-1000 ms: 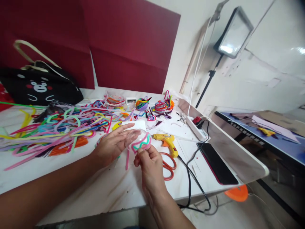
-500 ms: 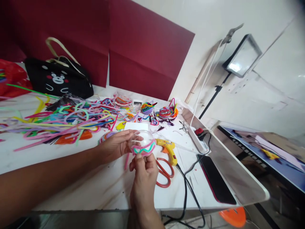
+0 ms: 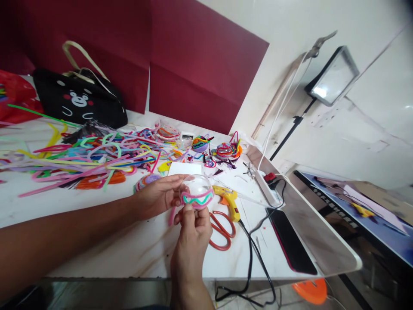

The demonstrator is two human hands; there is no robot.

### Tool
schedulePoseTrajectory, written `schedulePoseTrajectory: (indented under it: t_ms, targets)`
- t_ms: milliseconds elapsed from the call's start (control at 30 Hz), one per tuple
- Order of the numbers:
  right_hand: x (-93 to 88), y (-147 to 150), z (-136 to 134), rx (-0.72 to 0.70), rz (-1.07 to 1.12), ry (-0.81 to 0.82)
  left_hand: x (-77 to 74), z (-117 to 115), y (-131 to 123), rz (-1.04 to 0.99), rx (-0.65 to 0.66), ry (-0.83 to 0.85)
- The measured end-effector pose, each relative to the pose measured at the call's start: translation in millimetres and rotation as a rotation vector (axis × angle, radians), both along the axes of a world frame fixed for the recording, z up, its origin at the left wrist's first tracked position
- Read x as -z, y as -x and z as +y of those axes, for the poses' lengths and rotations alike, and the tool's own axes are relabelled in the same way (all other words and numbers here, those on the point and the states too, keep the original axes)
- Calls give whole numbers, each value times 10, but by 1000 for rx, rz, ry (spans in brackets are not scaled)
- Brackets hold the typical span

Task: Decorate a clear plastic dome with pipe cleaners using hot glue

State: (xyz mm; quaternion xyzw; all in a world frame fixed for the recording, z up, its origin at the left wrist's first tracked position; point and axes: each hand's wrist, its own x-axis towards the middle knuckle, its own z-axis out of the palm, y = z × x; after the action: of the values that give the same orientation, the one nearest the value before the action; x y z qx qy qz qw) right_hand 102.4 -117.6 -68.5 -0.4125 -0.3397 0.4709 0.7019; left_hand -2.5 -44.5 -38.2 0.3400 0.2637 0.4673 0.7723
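A clear plastic dome (image 3: 197, 184) is held up over the table, with pink pipe cleaner (image 3: 209, 199) and a turquoise zigzag pipe cleaner (image 3: 197, 199) around its lower part. My left hand (image 3: 156, 196) grips its left side, the fingertips partly behind it. From below, my right hand (image 3: 193, 230) pinches the pink edge between thumb and fingers. A loose pink strand (image 3: 172, 216) hangs under my left hand. Just right of the dome lies a yellow hot glue gun (image 3: 228, 201), and orange-handled scissors (image 3: 222, 232) rest beside my right hand.
Many loose pipe cleaners (image 3: 80, 161) are heaped at the left, before a black bag (image 3: 80, 101). Decorated balls (image 3: 200, 144) stand at the back. A power strip (image 3: 266, 189), a black phone-like slab (image 3: 292, 241) and the glue gun's cable (image 3: 251, 249) occupy the right side.
The dome has shifted slightly right and turned a little, so more of its clear top shows. Both hands keep their hold, and the camera view has shifted slightly.
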Motion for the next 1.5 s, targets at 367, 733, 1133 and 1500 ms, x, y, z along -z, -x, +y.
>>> schedulePoseTrajectory:
  t_ms: [367, 733, 1133, 1500]
  targets:
    - [-22, -25, 11, 7, 57, 20, 10, 37, -8, 54, -4, 26]
    - [-27, -38, -6, -3, 39, -1, -23, 20, -51, 156, -44, -10]
    - [16, -40, 5, -7, 11, 8, 37, 67, -16, 237, -101, -31]
    - [22, -20, -1, -17, 32, -2, -7, 44, -6, 315, -184, -71]
